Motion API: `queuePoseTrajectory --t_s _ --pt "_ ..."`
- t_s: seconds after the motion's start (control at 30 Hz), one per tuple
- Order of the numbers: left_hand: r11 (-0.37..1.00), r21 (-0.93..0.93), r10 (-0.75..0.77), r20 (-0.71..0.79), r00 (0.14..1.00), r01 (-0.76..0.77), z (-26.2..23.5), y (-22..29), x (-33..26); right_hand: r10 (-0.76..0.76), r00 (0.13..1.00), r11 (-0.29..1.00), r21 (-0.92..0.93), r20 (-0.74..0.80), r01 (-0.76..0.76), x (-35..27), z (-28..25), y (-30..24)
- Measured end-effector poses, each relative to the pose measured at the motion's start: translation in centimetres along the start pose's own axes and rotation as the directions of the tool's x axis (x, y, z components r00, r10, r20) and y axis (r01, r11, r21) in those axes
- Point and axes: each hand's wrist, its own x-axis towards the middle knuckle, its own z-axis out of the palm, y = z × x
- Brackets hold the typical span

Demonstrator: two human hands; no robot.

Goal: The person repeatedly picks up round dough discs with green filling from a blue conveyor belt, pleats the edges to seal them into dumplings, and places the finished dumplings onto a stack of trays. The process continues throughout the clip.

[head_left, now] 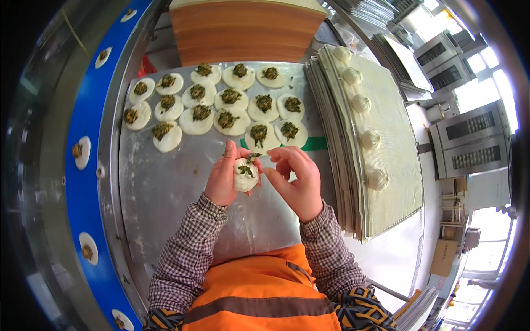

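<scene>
The dumpling (245, 175) sits in the left hand (225, 179), held above the bare middle of the metal worktop (165, 187). It is a round of white dough with green filling showing at its top edge. The left hand's fingers curl closed around it from behind, thumb up along its side. The right hand (295, 179) is just beside it, thumb and forefinger drawn close together at the dough's right edge, apparently pinching the rim.

To do this pleating well, I judge the left hand should cup loosely so the dough can turn, while the right hand gathers small even folds and tucks the loose green strands inside before the top closes. Too hard a squeeze would likely push filling out.

Beyond the hands lie rows of flat dough rounds (232, 118), each topped with a heap of green filling. To the right, a stack of trays (386, 132) carries a line of finished pleated dumplings (370, 139). At the left a blue conveyor belt (83, 127) bears more filled rounds.

The underside of the dumpling and how many folds are made are hidden by the fingers. Whether the right fingertips actually touch the dough is hard to tell. The belt is cut off at the rim, and the background ovens are blurred by glare.
</scene>
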Motion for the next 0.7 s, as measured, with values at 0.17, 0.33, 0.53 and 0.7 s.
queuePoseTrajectory --t_s 0.17,0.33,0.53,0.7 --pt "0.983 0.143 -0.120 0.041 0.992 0.113 -0.8 0.3 5.4 0.020 1.000 0.993 -0.118 0.011 -0.018 4.1 0.5 5.2" --pt "0.872 0.117 -0.472 -0.056 0.880 0.475 -3.6 -0.3 9.3 0.095 0.995 0.951 -0.298 0.037 -0.080 6.4 2.2 11.7" --pt "0.895 -0.063 -0.433 0.115 0.894 0.441 -5.7 -2.1 8.6 0.262 0.962 0.961 -0.069 -0.078 -0.267 3.8 1.6 11.9" --pt "0.962 -0.007 -0.273 -0.043 0.961 0.273 -2.2 -2.5 7.0 0.214 0.941 0.906 0.306 0.263 -0.292 0.5 -0.3 6.2"
